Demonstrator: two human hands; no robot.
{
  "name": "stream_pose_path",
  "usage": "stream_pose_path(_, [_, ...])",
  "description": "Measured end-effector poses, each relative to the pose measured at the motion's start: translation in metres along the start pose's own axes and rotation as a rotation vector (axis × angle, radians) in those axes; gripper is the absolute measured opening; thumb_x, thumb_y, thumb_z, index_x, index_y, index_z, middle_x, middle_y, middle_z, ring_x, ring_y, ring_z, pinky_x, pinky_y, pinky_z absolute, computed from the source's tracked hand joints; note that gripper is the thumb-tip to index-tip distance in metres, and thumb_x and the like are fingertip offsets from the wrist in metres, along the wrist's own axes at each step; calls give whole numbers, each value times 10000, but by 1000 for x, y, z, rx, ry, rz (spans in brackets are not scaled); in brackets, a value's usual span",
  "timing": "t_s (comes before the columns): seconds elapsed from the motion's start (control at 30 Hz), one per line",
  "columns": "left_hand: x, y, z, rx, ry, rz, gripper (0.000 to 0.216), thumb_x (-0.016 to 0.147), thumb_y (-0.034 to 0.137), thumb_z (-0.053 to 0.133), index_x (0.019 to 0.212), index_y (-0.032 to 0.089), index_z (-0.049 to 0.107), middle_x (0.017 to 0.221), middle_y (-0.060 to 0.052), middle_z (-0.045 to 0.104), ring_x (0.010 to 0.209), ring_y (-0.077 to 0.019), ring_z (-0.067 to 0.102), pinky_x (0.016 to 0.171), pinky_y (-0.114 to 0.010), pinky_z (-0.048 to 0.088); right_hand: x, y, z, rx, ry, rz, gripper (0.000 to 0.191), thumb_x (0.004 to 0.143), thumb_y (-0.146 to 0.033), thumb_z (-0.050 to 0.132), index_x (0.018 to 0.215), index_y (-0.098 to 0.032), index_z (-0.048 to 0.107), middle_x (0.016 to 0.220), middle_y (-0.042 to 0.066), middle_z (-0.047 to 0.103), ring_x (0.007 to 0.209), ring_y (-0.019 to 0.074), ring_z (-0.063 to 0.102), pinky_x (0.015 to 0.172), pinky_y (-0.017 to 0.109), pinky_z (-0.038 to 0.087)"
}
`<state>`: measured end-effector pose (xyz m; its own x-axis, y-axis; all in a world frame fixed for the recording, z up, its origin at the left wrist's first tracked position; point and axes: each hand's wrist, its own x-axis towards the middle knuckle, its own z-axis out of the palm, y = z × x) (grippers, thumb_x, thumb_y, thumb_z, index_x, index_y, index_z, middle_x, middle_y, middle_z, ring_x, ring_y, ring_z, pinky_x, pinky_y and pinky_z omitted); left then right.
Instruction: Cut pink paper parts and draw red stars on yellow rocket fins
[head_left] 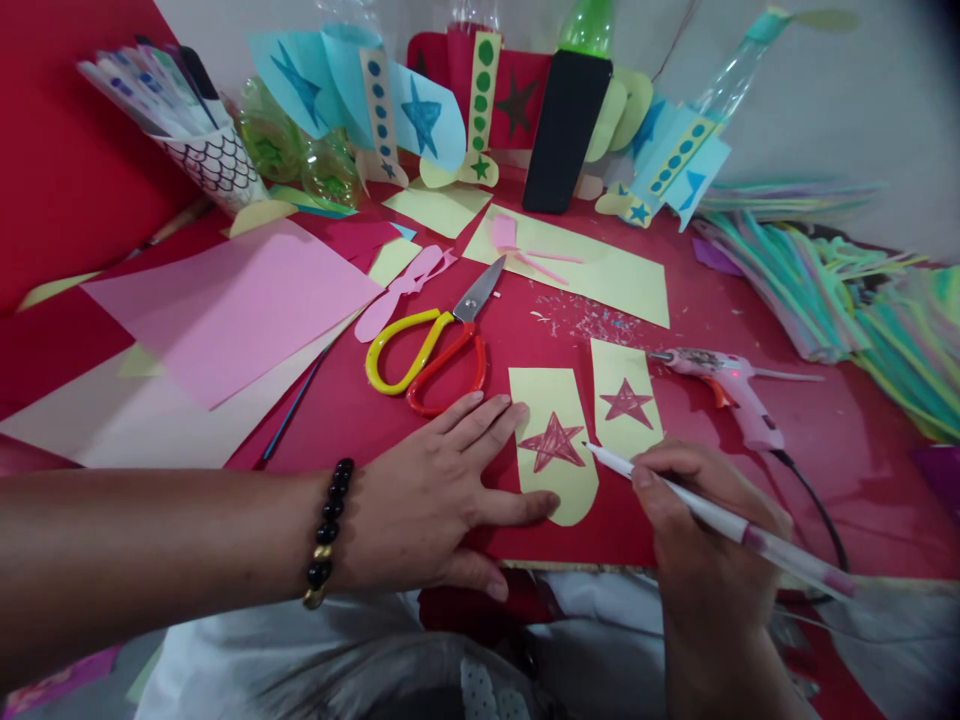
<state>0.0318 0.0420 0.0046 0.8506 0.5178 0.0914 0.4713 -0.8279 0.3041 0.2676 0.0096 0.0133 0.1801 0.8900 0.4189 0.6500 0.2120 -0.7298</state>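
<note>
A white pen slants across the view, its tip pointing up and left and its back end running down to the right. The right hand has a closed grip, thumb and fingers pinching the barrel, with the tip just at the edge of a yellow paper tab bearing a red star. The left hand is spread flat, its fingers pressing the tab against the red surface. Red-and-yellow scissors lie just above the left hand, and a pink glue gun lies beside a second starred tab.
</note>
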Motion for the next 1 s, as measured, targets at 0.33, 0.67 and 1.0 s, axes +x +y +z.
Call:
stream_pose_path(0.33, [-1, 0, 2, -5, 24, 0, 701, 786, 721, 550, 1391, 377, 466, 1587, -146, 197, 1442, -394, 215, 1142, -596, 188, 1, 2, -3, 8, -106, -10, 110, 802, -189, 614, 692, -194, 611, 673, -9, 613, 612, 136, 567, 560, 281, 402])
stream_pose_path(0.67, [-1, -1, 1, 11, 36, 7, 704, 786, 725, 540, 1393, 376, 463, 1574, -135, 241, 1437, -376, 238, 1149, -578, 191, 4, 1, -1, 0, -156, -28, 78, 816, -193, 610, 739, -194, 624, 681, -13, 612, 612, 128, 566, 575, 276, 414])
stream_pose_path(1.0, [0, 0, -1, -1, 19, 4, 701, 786, 714, 550, 1395, 377, 463, 1574, -150, 226, 1441, -387, 224, 1145, -578, 195, -1, 6, -2, 106, -97, 9, 150, 760, -157, 617, 623, -192, 567, 595, -13, 532, 543, 129, 503, 499, 279, 361])
